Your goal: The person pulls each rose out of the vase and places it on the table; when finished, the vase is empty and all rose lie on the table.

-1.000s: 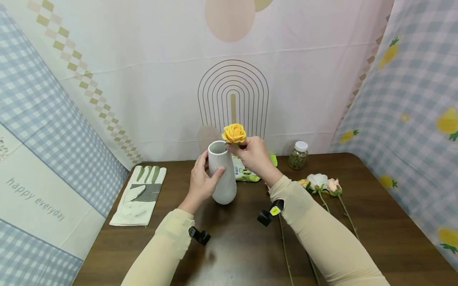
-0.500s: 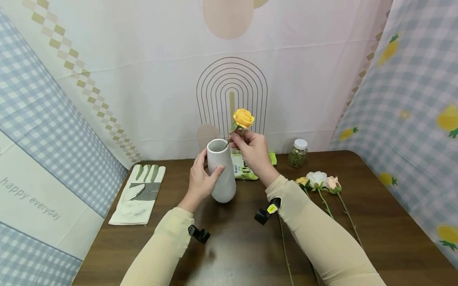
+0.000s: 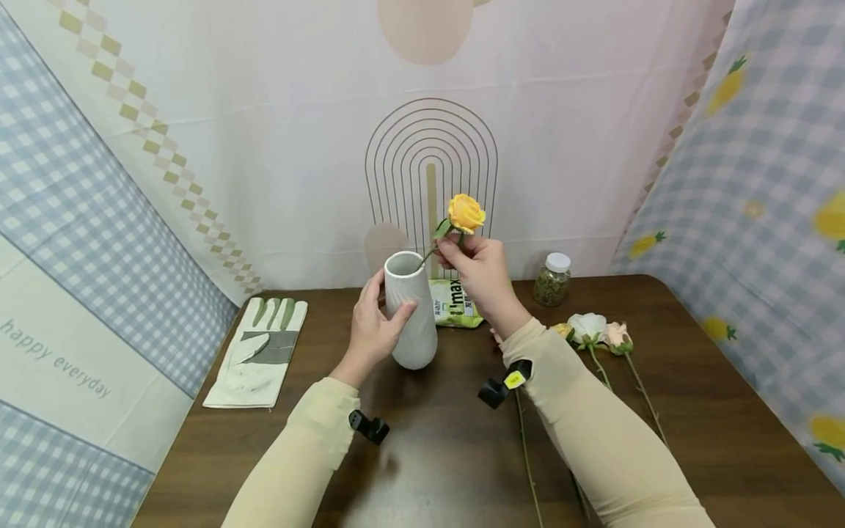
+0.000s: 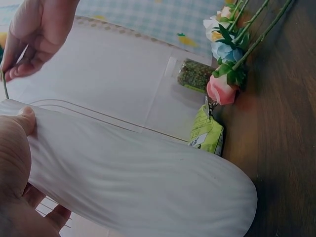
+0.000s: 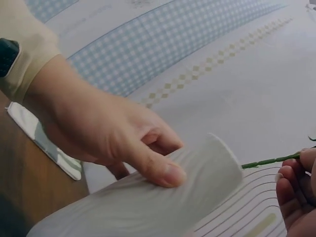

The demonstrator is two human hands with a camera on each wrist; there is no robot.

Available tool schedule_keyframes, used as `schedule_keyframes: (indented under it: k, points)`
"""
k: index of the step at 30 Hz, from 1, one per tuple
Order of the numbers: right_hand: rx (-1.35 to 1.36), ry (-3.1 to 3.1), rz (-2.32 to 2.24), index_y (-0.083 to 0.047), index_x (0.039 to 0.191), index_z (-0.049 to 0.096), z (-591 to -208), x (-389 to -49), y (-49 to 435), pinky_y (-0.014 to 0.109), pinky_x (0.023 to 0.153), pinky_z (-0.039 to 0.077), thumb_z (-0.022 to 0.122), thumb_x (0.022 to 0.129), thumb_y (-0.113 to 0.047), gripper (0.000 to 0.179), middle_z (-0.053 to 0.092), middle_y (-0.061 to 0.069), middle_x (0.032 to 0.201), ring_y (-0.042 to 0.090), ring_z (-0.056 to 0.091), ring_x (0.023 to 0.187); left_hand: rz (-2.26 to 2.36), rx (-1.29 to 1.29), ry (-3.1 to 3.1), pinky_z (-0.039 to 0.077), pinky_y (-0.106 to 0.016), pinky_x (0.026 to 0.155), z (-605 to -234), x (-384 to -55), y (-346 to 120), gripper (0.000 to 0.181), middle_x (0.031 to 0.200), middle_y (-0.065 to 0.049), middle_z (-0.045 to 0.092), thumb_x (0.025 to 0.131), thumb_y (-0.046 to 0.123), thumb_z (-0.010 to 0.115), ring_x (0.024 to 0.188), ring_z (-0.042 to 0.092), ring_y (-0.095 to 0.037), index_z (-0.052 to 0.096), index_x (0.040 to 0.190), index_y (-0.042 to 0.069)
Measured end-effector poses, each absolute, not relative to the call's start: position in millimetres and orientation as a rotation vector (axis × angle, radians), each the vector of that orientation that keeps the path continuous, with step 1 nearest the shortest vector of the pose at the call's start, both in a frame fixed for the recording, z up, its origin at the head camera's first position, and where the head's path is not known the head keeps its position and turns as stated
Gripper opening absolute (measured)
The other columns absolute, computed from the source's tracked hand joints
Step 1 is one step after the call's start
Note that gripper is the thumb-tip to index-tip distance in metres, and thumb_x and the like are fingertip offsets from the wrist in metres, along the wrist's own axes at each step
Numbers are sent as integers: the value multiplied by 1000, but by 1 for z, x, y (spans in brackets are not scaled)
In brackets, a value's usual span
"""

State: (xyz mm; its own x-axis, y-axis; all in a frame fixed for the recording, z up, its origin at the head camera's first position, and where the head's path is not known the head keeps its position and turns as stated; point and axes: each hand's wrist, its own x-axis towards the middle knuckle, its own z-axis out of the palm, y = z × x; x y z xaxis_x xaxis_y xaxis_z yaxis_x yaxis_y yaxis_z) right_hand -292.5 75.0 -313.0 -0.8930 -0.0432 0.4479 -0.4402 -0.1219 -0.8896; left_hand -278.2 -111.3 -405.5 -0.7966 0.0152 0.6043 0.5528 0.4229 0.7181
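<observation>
A tall white ribbed vase (image 3: 413,323) stands on the brown table, its mouth facing up. My left hand (image 3: 378,323) grips it round the upper half, thumb on the near side. Above and to the right of the rim, my right hand (image 3: 480,275) pinches the stem of a yellow rose (image 3: 466,213) just under the bloom. The green stem (image 5: 269,161) slants down into the vase's mouth, and its lower end is hidden inside. In the left wrist view the vase (image 4: 148,173) fills the foreground, with the right hand (image 4: 43,34) at upper left.
More roses lie on the right, among them a white one (image 3: 587,328), a peach one (image 3: 617,336) and a pink one (image 4: 222,90). Behind the vase is a green-and-white packet (image 3: 455,303). A lidded jar (image 3: 552,280) stands at the back, and a work glove (image 3: 257,352) lies left.
My right hand has moved up and to the right with the yellow rose, so more stem shows above the rim. The left hand keeps its grip on the vase.
</observation>
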Motion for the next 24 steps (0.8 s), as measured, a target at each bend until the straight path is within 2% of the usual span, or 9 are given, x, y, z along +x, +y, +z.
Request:
schedule_keyframes:
  k: [3, 5, 8, 12, 18, 24]
  points:
    - [556, -1756, 2139, 19, 100, 62, -309, -291, 81, 27, 72, 55, 62, 92, -1, 22, 71, 16, 91, 13, 66, 75, -1375, -480, -2156, 51, -41, 87, -406, -279, -112, 69, 124, -15, 54, 84, 24, 75, 106, 58, -25, 42, 141, 2]
    - [554, -1693, 2149, 18, 103, 63, -307, -290, 87, 27, 70, 55, 62, 92, -2, 23, 72, 8, 87, 15, 67, 74, -1374, -483, -2154, 51, -42, 86, -406, -279, -112, 69, 124, -15, 54, 84, 24, 75, 106, 58, -25, 42, 141, 2]
    - [522, -1598, 2159, 12, 102, 66, -303, -288, 104, 27, 68, 55, 65, 91, -5, 20, 72, 6, 85, 17, 68, 72, -1370, -489, -2158, 51, -41, 87, -406, -280, -112, 70, 125, -15, 53, 85, 25, 75, 106, 58, -26, 41, 142, 3]
    - [430, -1449, 2196, 5, 98, 69, -296, -283, 133, 27, 64, 54, 67, 89, -7, 15, 71, 14, 89, 21, 68, 71, -1363, -491, -2164, 51, -39, 88, -405, -281, -112, 70, 127, -14, 53, 85, 26, 75, 107, 57, -25, 41, 142, 4]
    - [363, -1202, 2255, 17, 101, 62, -290, -273, 174, 27, 58, 55, 69, 88, -8, 29, 69, 23, 89, 26, 69, 70, -1361, -486, -2164, 51, -37, 87, -405, -281, -111, 72, 127, -14, 53, 84, 25, 76, 107, 56, -24, 40, 142, 3]
    - [330, -1196, 2280, 18, 101, 58, -305, -264, 203, 25, 53, 53, 66, 90, -9, 31, 68, 25, 88, 26, 69, 67, -1360, -479, -2153, 52, -36, 86, -404, -280, -112, 71, 125, -14, 54, 84, 25, 76, 107, 56, -24, 42, 141, 2]
